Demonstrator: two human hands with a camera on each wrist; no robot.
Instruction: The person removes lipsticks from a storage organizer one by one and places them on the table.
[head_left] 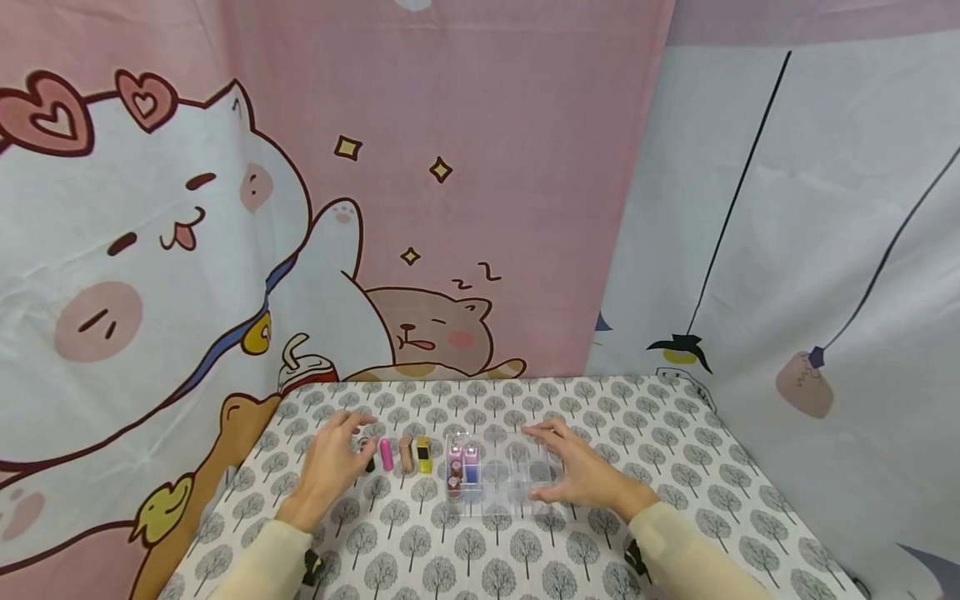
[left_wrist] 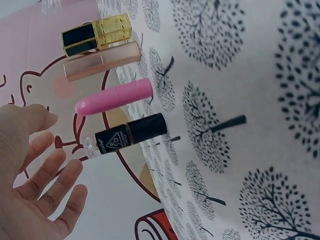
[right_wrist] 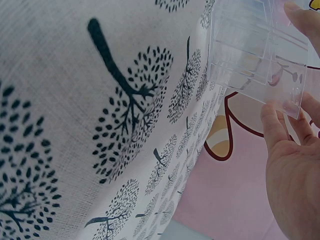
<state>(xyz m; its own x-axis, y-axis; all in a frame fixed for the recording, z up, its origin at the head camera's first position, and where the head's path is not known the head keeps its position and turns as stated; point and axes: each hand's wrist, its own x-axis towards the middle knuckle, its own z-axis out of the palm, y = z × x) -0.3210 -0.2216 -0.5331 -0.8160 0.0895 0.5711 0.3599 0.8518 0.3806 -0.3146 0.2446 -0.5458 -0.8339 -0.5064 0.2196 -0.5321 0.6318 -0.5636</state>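
My left hand [head_left: 333, 454] is beside the left end of a row of upright lipsticks, fingers spread and holding nothing. Nearest to it stands a black lipstick tube with a clear end [left_wrist: 131, 134], partly covered by the hand in the head view. Beyond it come a pink tube [left_wrist: 115, 97], a rose-gold tube [left_wrist: 102, 61] and a gold-and-black lipstick [left_wrist: 97, 34]. With thumb and fingers at opposite sides, my right hand [head_left: 577, 467] grips the right end of a clear compartmented organizer [right_wrist: 245, 55]. Dark red tubes [head_left: 455, 475] and a blue one [head_left: 471, 473] stand in its left compartments.
A white cloth with grey tree prints [head_left: 472, 546] covers the table. Behind it hangs a pink curtain [head_left: 525, 208] with cartoon animals, and a pale curtain [head_left: 825, 208] hangs on the right.
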